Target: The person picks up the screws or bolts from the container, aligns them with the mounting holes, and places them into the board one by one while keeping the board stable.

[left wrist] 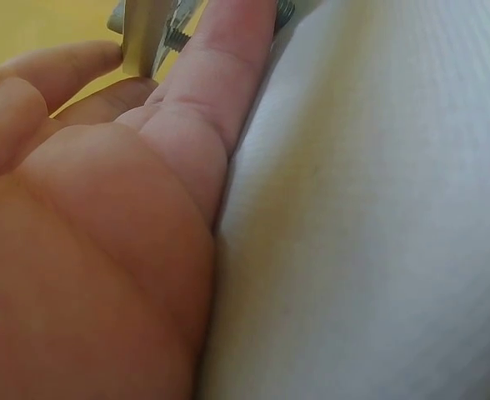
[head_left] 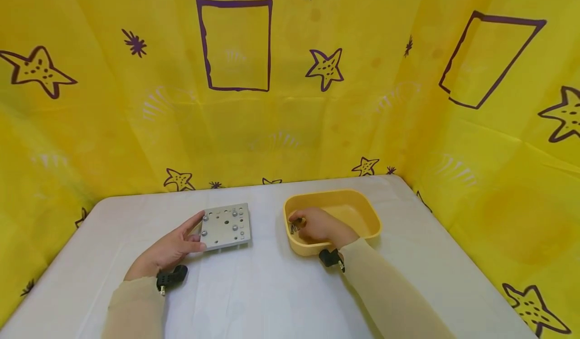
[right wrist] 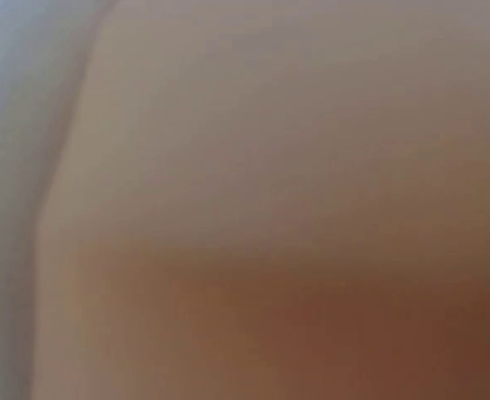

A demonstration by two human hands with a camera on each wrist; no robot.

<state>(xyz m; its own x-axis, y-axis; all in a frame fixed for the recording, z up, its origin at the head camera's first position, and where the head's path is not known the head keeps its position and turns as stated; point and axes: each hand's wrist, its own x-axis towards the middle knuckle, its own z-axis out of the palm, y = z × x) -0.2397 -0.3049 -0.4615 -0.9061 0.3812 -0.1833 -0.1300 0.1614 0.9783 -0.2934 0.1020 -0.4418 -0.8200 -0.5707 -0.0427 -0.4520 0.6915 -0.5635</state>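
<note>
My left hand (head_left: pixel 169 248) holds a light-grey metal plate (head_left: pixel 226 233) by its left side, with the thumb at the near-left corner. Bolts (head_left: pixel 234 227) with round heads sit in some of the plate's holes. In the left wrist view, a threaded bolt shank (left wrist: pixel 177 40) sticks out from the plate's underside beside the fingers. My right hand (head_left: pixel 317 225) reaches into a yellow plastic tray (head_left: pixel 335 194), fingers bent down over small metal screws (head_left: pixel 294 227) at its left end. I cannot tell whether it grips one. Blurred skin fills most of the right wrist view.
A white-covered table (head_left: pixel 263 288) carries the plate and, to its right, the tray. Yellow curtains (head_left: pixel 281 127) with starfish drawings stand along the back and sides. Each wrist wears a small black camera (head_left: pixel 172 277).
</note>
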